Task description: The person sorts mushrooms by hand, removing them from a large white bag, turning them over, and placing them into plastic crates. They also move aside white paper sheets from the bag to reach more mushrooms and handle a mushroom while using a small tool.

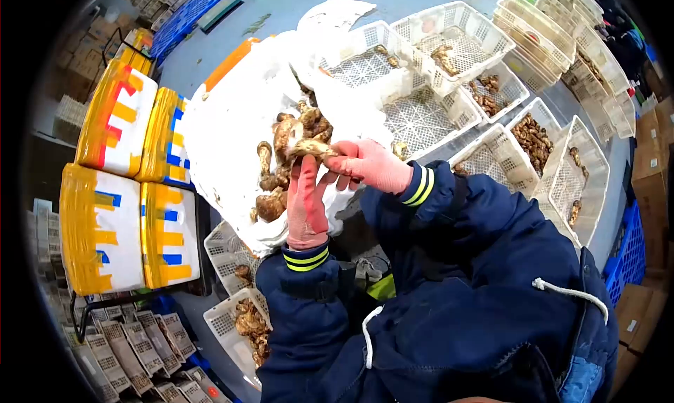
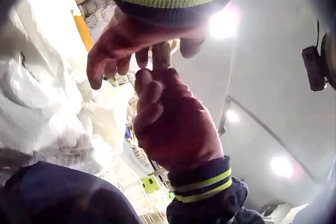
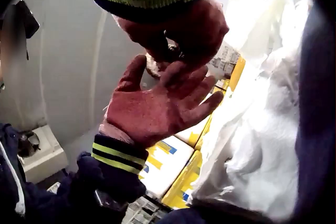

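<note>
A pale brown mushroom is pinched at its right end by my right hand, in a pink glove. My left hand, gloved too, lies palm up just below it with fingers extended, close to or touching the mushroom. In the left wrist view the right hand grips the stem under the left hand. The right wrist view shows the left hand with fingers spread below the right hand. Behind them, more mushrooms lie on white cloth.
White plastic baskets, several with mushrooms, stand at the right; another basket sits at lower left. Taped foam boxes are stacked at the left. Cardboard boxes stand at the far right, near a blue crate.
</note>
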A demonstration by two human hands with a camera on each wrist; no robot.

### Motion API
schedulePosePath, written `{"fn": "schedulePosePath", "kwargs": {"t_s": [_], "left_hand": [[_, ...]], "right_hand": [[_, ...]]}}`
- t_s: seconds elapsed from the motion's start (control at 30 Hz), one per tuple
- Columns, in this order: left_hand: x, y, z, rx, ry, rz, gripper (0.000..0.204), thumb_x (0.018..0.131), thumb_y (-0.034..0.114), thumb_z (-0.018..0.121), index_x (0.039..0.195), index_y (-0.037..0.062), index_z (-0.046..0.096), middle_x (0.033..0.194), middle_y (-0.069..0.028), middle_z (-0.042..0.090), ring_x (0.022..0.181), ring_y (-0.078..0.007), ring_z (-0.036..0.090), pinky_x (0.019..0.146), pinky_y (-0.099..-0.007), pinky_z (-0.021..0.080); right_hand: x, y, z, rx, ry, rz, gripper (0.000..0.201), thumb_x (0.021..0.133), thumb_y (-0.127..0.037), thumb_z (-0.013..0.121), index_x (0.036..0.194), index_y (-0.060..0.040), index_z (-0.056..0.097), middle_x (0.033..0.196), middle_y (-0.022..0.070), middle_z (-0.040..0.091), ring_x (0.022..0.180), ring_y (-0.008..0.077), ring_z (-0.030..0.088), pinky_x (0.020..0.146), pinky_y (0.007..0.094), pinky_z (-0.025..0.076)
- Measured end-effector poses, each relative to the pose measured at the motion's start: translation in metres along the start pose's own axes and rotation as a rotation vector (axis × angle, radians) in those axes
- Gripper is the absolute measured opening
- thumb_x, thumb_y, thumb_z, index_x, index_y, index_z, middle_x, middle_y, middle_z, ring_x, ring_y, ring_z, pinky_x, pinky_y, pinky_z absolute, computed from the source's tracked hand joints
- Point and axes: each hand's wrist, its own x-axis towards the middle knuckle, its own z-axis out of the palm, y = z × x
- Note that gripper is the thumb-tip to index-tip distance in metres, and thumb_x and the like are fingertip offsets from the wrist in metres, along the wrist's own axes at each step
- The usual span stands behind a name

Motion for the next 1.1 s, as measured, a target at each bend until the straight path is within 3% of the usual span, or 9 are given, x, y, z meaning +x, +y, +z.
{"fn": "schedulePosePath", "kwargs": {"t_s": [0.03,0.13,0.17,0.2,0.3,0.43,0.67,0.8,1.1], "left_hand": [[0.004,-0.007,0.004,0.046,0.026,0.051,0.041,0.091,0.026,0.051,0.124,0.0024,0.042,0.121,-0.0088,0.046,0.106,-0.0177,0.050,0.092,-0.0346,0.041],[0.006,-0.013,0.033,-0.057,0.268,-0.033,0.036,0.089,0.030,0.054,0.111,0.0020,0.055,0.082,-0.0022,0.057,0.068,-0.0082,0.050,0.065,-0.0258,0.044],[0.013,-0.018,0.024,0.084,0.190,0.067,0.036,0.089,0.033,0.054,0.105,0.0010,0.058,0.067,0.0009,0.052,0.056,-0.0051,0.040,0.055,-0.0240,0.038],[0.015,-0.012,0.029,0.042,0.319,0.007,0.037,0.089,0.034,0.052,0.103,-0.0008,0.057,0.074,-0.0040,0.057,0.063,-0.0095,0.050,0.060,-0.0252,0.044],[0.011,-0.001,0.030,-0.210,0.424,-0.045,0.034,0.089,0.031,0.051,0.100,-0.0011,0.055,0.087,-0.0130,0.063,0.082,-0.0243,0.062,0.074,-0.0331,0.050],[0.009,0.003,0.025,-0.157,0.283,-0.070,0.031,0.089,0.031,0.053,0.089,0.0005,0.058,0.084,-0.0133,0.063,0.080,-0.0238,0.061,0.075,-0.0364,0.049],[0.018,-0.015,0.066,0.162,0.188,0.031,0.046,0.092,0.038,0.043,0.110,-0.0028,0.052,0.105,-0.0138,0.059,0.092,-0.0229,0.057,0.082,-0.0343,0.044],[0.021,-0.022,0.082,0.133,0.099,-0.061,0.044,0.092,0.035,0.042,0.108,-0.0039,0.053,0.101,-0.0148,0.060,0.091,-0.0229,0.057,0.081,-0.0340,0.044],[0.027,-0.028,0.090,0.190,0.137,-0.060,0.039,0.091,0.030,0.044,0.100,-0.0063,0.053,0.097,-0.0170,0.060,0.087,-0.0238,0.058,0.080,-0.0338,0.045]], "right_hand": [[0.000,-0.001,-0.003,-0.260,0.147,-0.064,0.028,0.084,-0.029,0.057,0.097,-0.0048,0.058,0.071,0.0042,0.061,0.064,0.0108,0.060,0.054,0.0241,0.046],[-0.006,-0.003,-0.002,-0.938,0.428,-0.600,0.035,0.077,-0.017,0.059,0.110,-0.0062,0.055,0.084,0.0115,0.062,0.074,0.0232,0.062,0.064,0.0311,0.048],[-0.012,-0.004,-0.003,-0.990,0.343,-0.496,0.038,0.075,-0.015,0.060,0.111,-0.0072,0.055,0.090,0.0109,0.062,0.083,0.0278,0.060,0.068,0.0321,0.048],[-0.014,-0.003,-0.007,-1.032,0.305,-0.578,0.041,0.074,-0.016,0.062,0.114,-0.0071,0.053,0.091,0.0112,0.061,0.084,0.0262,0.060,0.071,0.0314,0.048],[-0.022,-0.012,-0.024,-0.694,0.288,-0.550,0.038,0.079,-0.016,0.062,0.114,-0.0033,0.054,0.085,0.0101,0.060,0.074,0.0174,0.061,0.067,0.0264,0.047],[-0.030,-0.010,-0.043,-0.100,0.243,-0.247,0.031,0.083,-0.020,0.058,0.108,-0.0023,0.057,0.079,0.0050,0.063,0.064,0.0085,0.057,0.061,0.0234,0.046],[-0.041,-0.009,-0.055,0.154,-0.117,0.015,0.044,0.088,-0.033,0.053,0.119,-0.0015,0.049,0.090,0.0036,0.060,0.073,0.0087,0.058,0.065,0.0226,0.046],[-0.042,0.000,-0.073,0.229,-0.178,0.042,0.049,0.088,-0.022,0.057,0.130,-0.0036,0.040,0.095,0.0008,0.059,0.077,0.0058,0.054,0.065,0.0204,0.043],[-0.061,-0.013,-0.078,0.249,-0.090,0.044,0.039,0.085,-0.023,0.059,0.118,-0.0028,0.052,0.086,0.0007,0.059,0.073,0.0058,0.054,0.064,0.0205,0.044]]}}
